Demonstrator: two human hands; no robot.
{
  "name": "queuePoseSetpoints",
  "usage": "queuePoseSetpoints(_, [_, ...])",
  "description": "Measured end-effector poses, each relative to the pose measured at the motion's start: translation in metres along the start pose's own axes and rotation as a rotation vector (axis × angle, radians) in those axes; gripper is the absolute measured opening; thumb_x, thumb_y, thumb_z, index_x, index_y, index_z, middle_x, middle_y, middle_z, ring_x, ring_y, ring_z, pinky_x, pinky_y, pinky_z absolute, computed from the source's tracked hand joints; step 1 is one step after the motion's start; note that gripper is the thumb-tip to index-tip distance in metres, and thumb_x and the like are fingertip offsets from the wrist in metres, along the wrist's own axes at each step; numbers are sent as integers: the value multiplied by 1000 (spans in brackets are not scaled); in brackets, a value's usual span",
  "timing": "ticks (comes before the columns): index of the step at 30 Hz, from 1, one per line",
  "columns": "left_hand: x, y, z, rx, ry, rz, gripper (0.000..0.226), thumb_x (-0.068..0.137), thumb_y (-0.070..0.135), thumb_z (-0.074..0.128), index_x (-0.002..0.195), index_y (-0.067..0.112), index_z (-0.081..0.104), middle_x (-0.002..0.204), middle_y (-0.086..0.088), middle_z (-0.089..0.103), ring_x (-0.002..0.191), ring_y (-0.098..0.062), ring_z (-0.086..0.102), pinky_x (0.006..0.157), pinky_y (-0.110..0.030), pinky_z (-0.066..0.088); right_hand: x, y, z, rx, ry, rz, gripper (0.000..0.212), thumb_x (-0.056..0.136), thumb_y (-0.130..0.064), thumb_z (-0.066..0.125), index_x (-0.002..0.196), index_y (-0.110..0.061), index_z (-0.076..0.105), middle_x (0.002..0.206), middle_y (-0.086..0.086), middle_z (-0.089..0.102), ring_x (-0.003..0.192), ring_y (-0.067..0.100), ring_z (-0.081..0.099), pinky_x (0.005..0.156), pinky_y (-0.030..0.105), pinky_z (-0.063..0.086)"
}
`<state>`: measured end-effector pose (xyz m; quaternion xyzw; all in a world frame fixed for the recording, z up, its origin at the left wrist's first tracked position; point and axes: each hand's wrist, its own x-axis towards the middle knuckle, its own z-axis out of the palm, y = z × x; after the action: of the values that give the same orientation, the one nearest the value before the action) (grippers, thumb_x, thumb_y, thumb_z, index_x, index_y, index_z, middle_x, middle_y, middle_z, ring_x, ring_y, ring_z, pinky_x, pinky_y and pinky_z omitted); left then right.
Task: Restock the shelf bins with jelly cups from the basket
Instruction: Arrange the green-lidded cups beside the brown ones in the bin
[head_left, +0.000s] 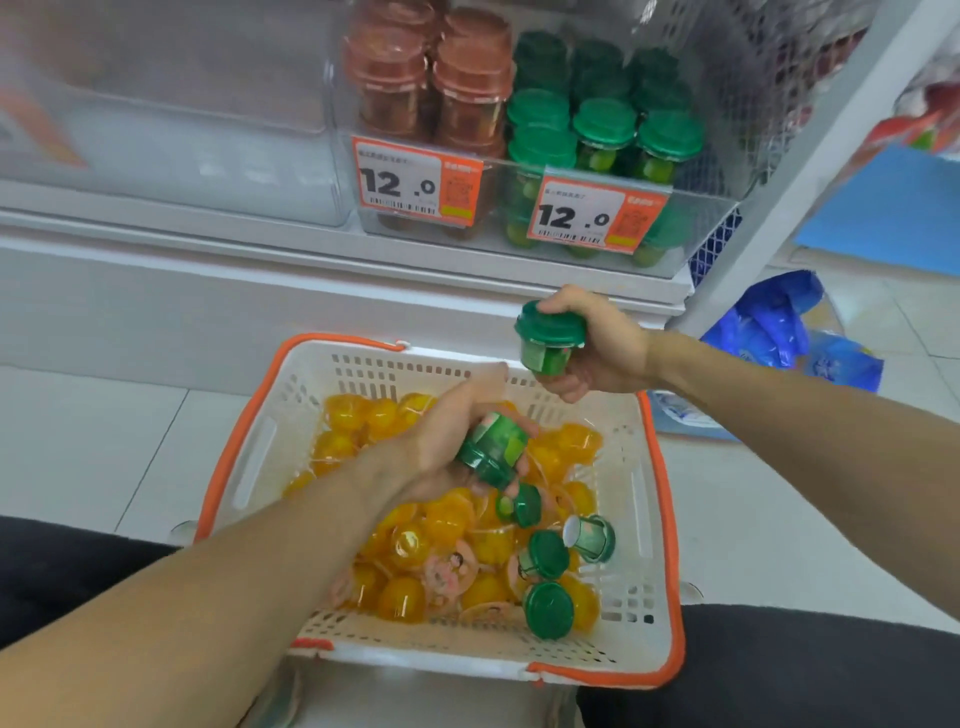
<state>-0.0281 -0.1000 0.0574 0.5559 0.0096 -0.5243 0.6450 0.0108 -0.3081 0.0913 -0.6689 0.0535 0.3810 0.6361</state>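
Observation:
A white basket with an orange rim (660, 525) sits on the floor between my knees, full of several orange jelly cups (405, 545) and several green-lidded jelly cups (548, 608). My left hand (447, 441) is over the basket, shut on a tilted green jelly cup (493, 449). My right hand (597, 343) is above the basket's far right corner, holding an upright green jelly cup (548, 338) by its lid and side. On the shelf, a clear bin (691, 239) holds stacked green cups (605, 124) beside brown-lidded cups (467, 88).
Two orange price tags reading 12.0 (415, 182) hang on the bin fronts. A clear bin (171, 130) stands at the left of the shelf. Blue plastic bags (774, 322) lie on the tiled floor at right, past a white shelf post (810, 171).

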Motion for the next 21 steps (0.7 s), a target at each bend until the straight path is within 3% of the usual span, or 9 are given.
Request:
queuePoseSetpoints(3, [-26, 58, 11, 116, 6, 99, 75, 88, 77, 33, 97, 8, 60, 73, -19, 63, 59, -31, 59, 50, -31, 25, -12, -39, 14, 68, -44, -98, 53, 80, -59, 38, 66, -8, 44, 71, 13, 12, 59, 21, 11, 58, 39, 5])
queuePoseSetpoints(7, [-63, 110, 19, 301, 22, 148, 74, 89, 74, 27, 96, 7, 59, 73, -20, 64, 57, -32, 60, 46, -29, 17, -32, -72, 31, 50, -100, -198, 63, 81, -63, 30, 54, -9, 47, 63, 6, 12, 55, 19, 5, 58, 36, -3])
queuePoseSetpoints(10, [-84, 127, 24, 338, 4, 179, 72, 87, 73, 28, 92, 8, 60, 76, -22, 65, 58, -33, 60, 50, -32, 13, -49, -94, 40, -5, -134, -236, 66, 81, -65, 27, 54, -8, 48, 63, 8, 13, 54, 20, 5, 53, 37, 1])
queuePoseSetpoints(13, [-93, 128, 24, 288, 15, 222, 77, 83, 78, 29, 92, 9, 60, 78, -22, 66, 57, -32, 61, 58, -40, 9, -58, -107, 44, -103, -34, -212, 65, 86, -67, 23, 62, -10, 44, 65, 5, 14, 56, 17, 5, 54, 33, 4])
queuePoseSetpoints(16, [-91, 132, 22, 275, 87, 292, 82, 80, 84, 26, 97, 14, 65, 82, -19, 67, 59, -31, 63, 51, -31, 17, -61, -112, 49, -161, 98, -130, 67, 91, -72, 23, 76, -13, 50, 63, 0, 16, 55, 16, 6, 55, 32, 4])
queuePoseSetpoints(21, [-87, 143, 20, 290, 207, 315, 60, 86, 73, 42, 86, 19, 68, 77, -11, 67, 59, -28, 65, 44, -22, 21, -62, -111, 52, -337, 150, -10, 97, 85, -83, 11, 70, -2, 62, 49, 3, 33, 42, 15, 22, 44, 26, 17])
